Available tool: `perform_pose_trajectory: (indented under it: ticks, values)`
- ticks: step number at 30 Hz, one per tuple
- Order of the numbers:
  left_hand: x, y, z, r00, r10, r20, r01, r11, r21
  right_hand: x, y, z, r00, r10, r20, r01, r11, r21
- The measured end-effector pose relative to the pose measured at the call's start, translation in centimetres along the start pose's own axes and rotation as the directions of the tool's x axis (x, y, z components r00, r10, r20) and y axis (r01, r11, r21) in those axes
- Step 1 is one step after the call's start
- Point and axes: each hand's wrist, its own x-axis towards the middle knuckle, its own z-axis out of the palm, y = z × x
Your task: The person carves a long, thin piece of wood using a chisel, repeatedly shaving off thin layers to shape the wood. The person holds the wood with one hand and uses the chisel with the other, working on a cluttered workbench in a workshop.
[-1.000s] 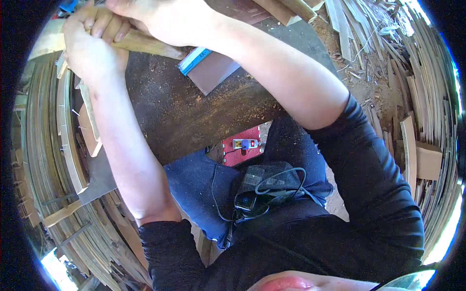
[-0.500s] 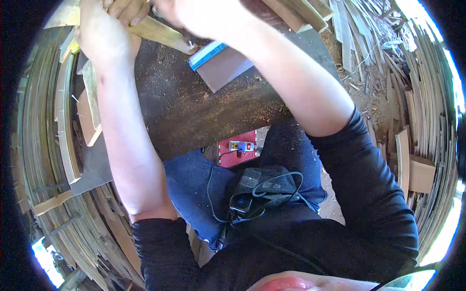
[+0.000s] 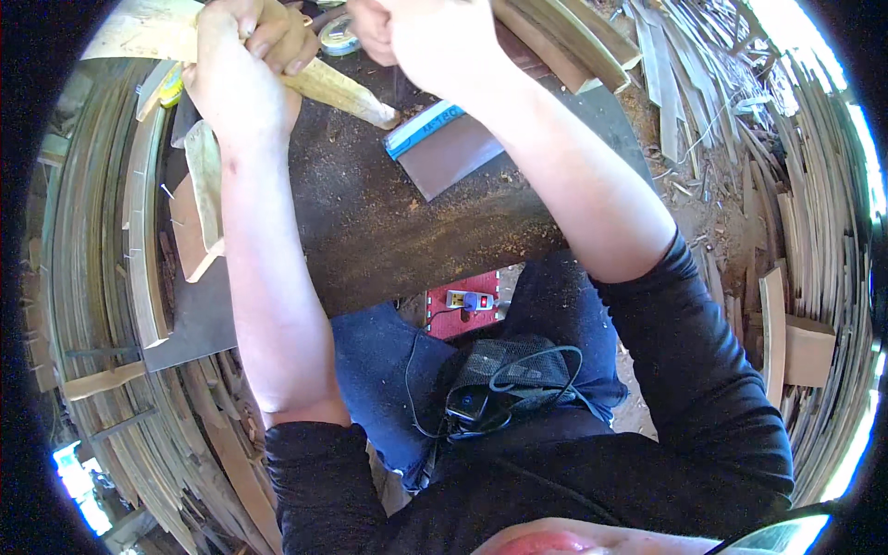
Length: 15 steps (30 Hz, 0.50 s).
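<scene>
My left hand (image 3: 242,74) is closed around a long pale wooden piece (image 3: 347,91), which extends out both sides of my grip at the top of the dark worktable (image 3: 398,231). My right hand (image 3: 421,42) is beside it to the right, fingers curled; whatever they hold is hidden. A round tin (image 3: 338,37) lies between my hands. Below my right hand lies a brown flat sheet with a blue band (image 3: 449,162). By my left forearm are a pale wooden piece (image 3: 203,162), a board with nails (image 3: 190,236) and a small yellow object (image 3: 170,88).
Long boards (image 3: 555,42) rest at the table's back right. Piles of wood strips (image 3: 102,277) line the left, and more slats (image 3: 814,185) and scraps the right. Below the table, a power strip (image 3: 467,301) sits on a red mat (image 3: 462,324), near my legs.
Both hands have shifted right in the picture, my left still gripping the wood. My right hand has moved away from my left, uncovering the round tin, and the wooden piece's tip sits farther right.
</scene>
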Motion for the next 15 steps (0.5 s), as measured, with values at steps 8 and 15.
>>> perform_pose_trajectory:
  ticks: [8,15]
  values:
    - [-0.2,-1.0,-1.7,0.994,0.087,-0.070,-0.088,0.996,-0.022,-1.1,-0.8,0.8,0.992,0.108,-0.058,-0.099,0.986,0.135]
    - [-1.1,-0.6,0.8,0.975,0.108,-0.195,-0.112,0.994,-0.012,-1.0,-0.8,-0.2,0.971,0.226,-0.082,-0.203,0.954,0.221]
